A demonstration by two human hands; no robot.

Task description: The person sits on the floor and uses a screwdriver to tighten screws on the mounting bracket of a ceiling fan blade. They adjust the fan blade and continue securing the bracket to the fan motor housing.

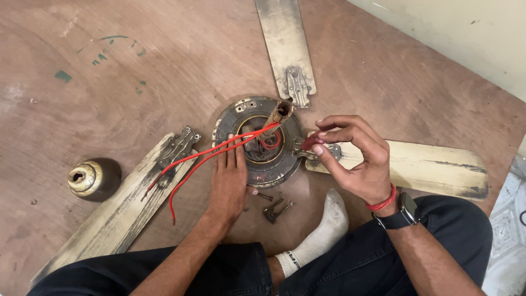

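The person's dark trouser legs (350,263) and one foot in a white sock (320,235) fill the bottom of the view, and from between them both forearms reach out over a brown wooden floor (109,82).

The left hand (229,183) lies flat, fingers (233,159) stretched out and gripping nothing, pressing on the near rim of a ceiling fan motor (263,142) that sits in the middle of the floor. The right hand (356,159), with a red thread and a dark watch at the wrist, is raised just right of the motor; its thumb and forefinger pinch a small dark red piece (310,142), whose nature is too small to tell.

As far as can be judged, the fan is well into being taken apart. The motor lies on the floor with its centre exposed, and two red wires (192,161) run out of the hub and trail loose to the left. A stubby, worn down-rod (280,112) leans out of the middle. A brass-coloured canopy cup (86,178) stands well apart at the left. A few small screws and a metal clip (275,208) lie loose just in front of the motor. The three blades (285,44) lie around the housing with their brackets at its rim; whether they are fastened to it I cannot tell.

The motor looks old: a round, dark housing with worn gilt paint, grime on its face, and cream blades with blackened edges.
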